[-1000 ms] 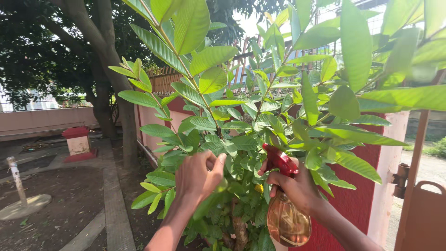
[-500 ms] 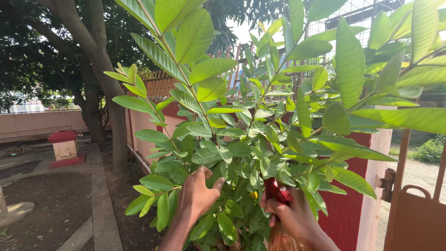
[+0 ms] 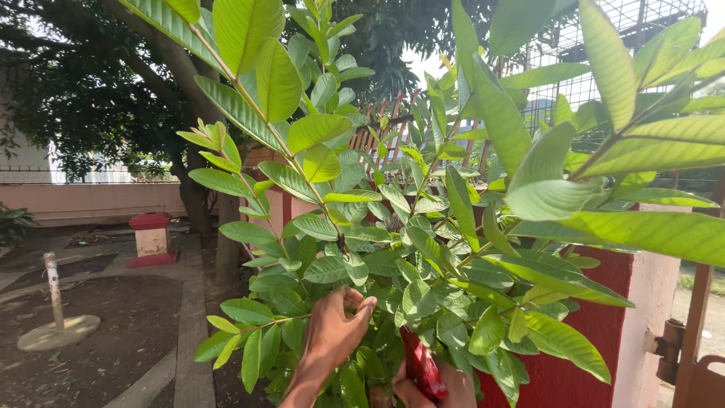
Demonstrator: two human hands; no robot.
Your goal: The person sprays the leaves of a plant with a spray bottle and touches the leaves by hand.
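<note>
**Hands deep in the guava shrub**

I see 2 hands low in frame. Left hand (image 3: 332,332) reaches into the guava shrub (image 3: 393,249), fingers curled round a leafy stem, prob. to part foliage and steady it. Right hand (image 3: 434,389), mostly cut off by the bottom edge, has its grip wrapped round the red spray-bottle head (image 3: 420,364), nozzle angled up-left toward inner leaves. Bottle body out of view. Red wall (image 3: 589,332) sits behind.

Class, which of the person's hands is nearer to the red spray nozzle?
Right. The right hand wraps the red spray nozzle at the frame's bottom edge; the left hand is apart from it to the left, fingers among the plant's leaves.
</note>
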